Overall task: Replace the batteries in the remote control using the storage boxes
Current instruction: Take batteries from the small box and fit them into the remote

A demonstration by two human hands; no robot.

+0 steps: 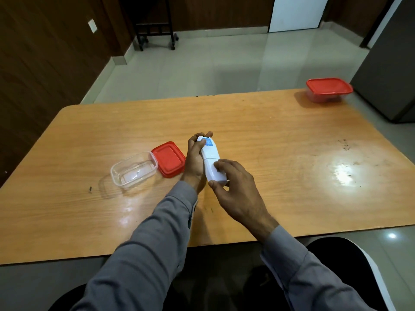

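White plastic remote control (210, 162): your left hand (195, 163) covers its left edge and your right hand (233, 187) its near end; you cannot tell whether the back cover has shifted.
Blue label: print too small to read.
Far clear plastic box with red lid (329, 89): contents blurred behind the wall.
Orange wooden table (269, 140): your sleeves hide part of the near edge.

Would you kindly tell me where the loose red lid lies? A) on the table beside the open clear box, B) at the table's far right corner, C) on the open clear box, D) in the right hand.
A: the loose red lid lies flat on the table, right beside the open clear box.
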